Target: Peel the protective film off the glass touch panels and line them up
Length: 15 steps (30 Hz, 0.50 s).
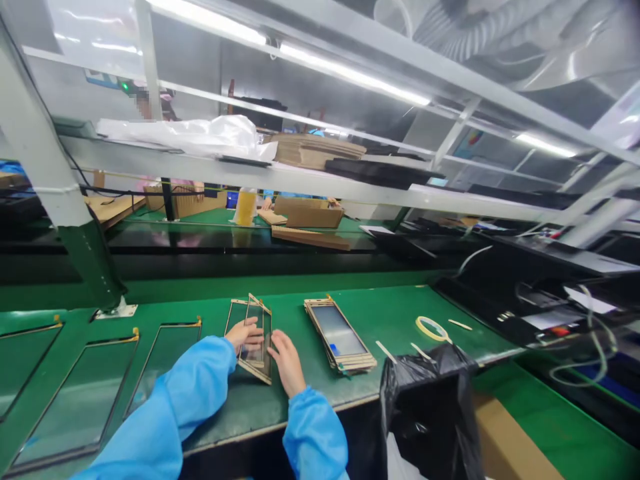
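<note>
A clear glass touch panel with a thin light-coloured frame is held up, tilted, above the green bench. My left hand grips it from the left, its fingers showing through the glass. At the panel's right edge is my right hand, with thumb and fingertips closed against the frame. Part of a second framed outline shows behind my left hand; whether it is a separate panel I cannot tell. To the right lies a stack of framed panels, the top one with a greyish face and a blue tab.
More glass panels with orange connector tabs lie in a row at left. A tape roll and pale strips sit at right. A black bin bag hangs at the bench's front edge. Black flat parts are piled far right.
</note>
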{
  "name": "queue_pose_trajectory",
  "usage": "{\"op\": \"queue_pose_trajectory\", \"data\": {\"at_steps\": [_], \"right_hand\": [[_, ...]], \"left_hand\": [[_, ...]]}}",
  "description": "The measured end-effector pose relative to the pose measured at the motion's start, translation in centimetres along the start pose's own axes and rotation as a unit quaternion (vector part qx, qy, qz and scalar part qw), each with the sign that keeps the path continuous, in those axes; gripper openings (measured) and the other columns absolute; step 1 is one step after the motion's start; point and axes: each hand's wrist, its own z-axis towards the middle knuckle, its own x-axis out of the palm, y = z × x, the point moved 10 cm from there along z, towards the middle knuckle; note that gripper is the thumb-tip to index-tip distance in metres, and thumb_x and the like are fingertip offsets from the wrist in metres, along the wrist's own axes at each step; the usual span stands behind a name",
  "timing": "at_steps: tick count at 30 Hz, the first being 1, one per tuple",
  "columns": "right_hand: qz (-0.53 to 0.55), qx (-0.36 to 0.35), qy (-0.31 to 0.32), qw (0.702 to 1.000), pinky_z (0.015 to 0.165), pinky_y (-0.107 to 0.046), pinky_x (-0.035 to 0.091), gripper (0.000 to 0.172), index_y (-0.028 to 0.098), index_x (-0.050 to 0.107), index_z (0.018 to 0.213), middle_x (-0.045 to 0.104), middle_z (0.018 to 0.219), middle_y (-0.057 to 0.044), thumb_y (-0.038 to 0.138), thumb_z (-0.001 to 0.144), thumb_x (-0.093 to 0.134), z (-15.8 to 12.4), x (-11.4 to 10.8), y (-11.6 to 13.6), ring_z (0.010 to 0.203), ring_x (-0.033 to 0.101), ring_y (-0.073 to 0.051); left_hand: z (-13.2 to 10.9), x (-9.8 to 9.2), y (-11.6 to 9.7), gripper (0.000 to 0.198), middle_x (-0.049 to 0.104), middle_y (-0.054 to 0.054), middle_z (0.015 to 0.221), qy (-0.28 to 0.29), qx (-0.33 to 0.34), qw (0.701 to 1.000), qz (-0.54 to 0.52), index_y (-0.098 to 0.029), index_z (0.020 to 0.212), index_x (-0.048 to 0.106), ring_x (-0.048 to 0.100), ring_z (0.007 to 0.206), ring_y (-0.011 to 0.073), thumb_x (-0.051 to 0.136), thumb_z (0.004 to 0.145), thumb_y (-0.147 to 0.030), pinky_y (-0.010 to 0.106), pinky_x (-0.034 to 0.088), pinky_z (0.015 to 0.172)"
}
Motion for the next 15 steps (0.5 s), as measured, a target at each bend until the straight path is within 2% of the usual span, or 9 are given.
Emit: {"op": "queue_pose_trajectory", "data": {"at_steps": [3, 5, 7, 9, 12, 15], "right_hand": [[-0.004, 0.025, 0.023, 0.999, 0.072, -0.034, 0.053, 0.072, 0.018, 0.060, 0.100, 0.063, 0.119, -0.017, 0.080, 0.063, 0.056, -0.4, -0.8, 2.2, 0.108, 0.062, -0.028], [-0.017, 0.054, 0.064, 0.996, 0.061, -0.029, 0.050, 0.068, 0.017, 0.061, 0.093, 0.069, 0.103, -0.015, 0.080, 0.066, 0.053, -0.8, -0.5, 3.4, 0.089, 0.067, -0.024], [-0.033, 0.083, 0.126, 0.988, 0.053, -0.027, 0.046, 0.065, 0.017, 0.063, 0.085, 0.070, 0.083, -0.012, 0.079, 0.070, 0.052, -1.7, 0.9, 4.5, 0.069, 0.065, -0.019], [-0.053, 0.103, 0.192, 0.975, 0.048, -0.024, 0.041, 0.063, 0.016, 0.064, 0.077, 0.067, 0.070, -0.009, 0.078, 0.073, 0.052, -3.3, 2.9, 5.6, 0.056, 0.059, -0.016], [-0.089, 0.109, 0.273, 0.952, 0.045, -0.021, 0.035, 0.063, 0.014, 0.064, 0.070, 0.067, 0.065, -0.009, 0.076, 0.076, 0.056, -6.4, 5.9, 7.2, 0.052, 0.057, -0.013], [-0.122, 0.078, 0.306, 0.941, 0.046, -0.022, 0.035, 0.061, 0.014, 0.066, 0.074, 0.066, 0.064, -0.008, 0.074, 0.078, 0.057, -9.1, 7.7, 8.3, 0.054, 0.058, -0.014]], "left_hand": [[-3.4, 0.7, 0.3, 0.058, 0.054, 0.015, 0.139, 0.059, 0.016, 0.998, -0.032, -0.019, 0.144, 0.036, 0.061, 0.116, 0.0227, 0.058, 0.091, -0.027, 0.035, 0.050, 0.094], [-6.7, 0.5, 1.0, 0.065, 0.057, 0.014, 0.138, 0.107, 0.020, 0.993, -0.047, -0.021, 0.142, 0.041, 0.060, 0.119, 0.0258, 0.067, 0.083, -0.030, 0.035, 0.050, 0.094], [-10.3, -0.1, 2.1, 0.067, 0.059, 0.015, 0.135, 0.149, 0.018, 0.987, -0.052, -0.022, 0.138, 0.045, 0.060, 0.120, 0.0293, 0.072, 0.078, -0.037, 0.038, 0.050, 0.092], [-13.5, -1.0, 3.4, 0.065, 0.058, 0.016, 0.136, 0.175, 0.013, 0.983, -0.050, -0.022, 0.135, 0.048, 0.061, 0.119, 0.0306, 0.072, 0.078, -0.042, 0.038, 0.051, 0.090], [-16.9, -2.4, 5.0, 0.057, 0.058, 0.016, 0.136, 0.178, 0.002, 0.982, -0.055, -0.023, 0.133, 0.050, 0.062, 0.118, 0.0299, 0.068, 0.083, -0.042, 0.037, 0.052, 0.088], [-19.0, -3.5, 5.4, 0.050, 0.059, 0.015, 0.135, 0.157, 0.002, 0.984, -0.088, -0.024, 0.132, 0.050, 0.063, 0.116, 0.0291, 0.065, 0.086, -0.039, 0.036, 0.053, 0.086]]}}
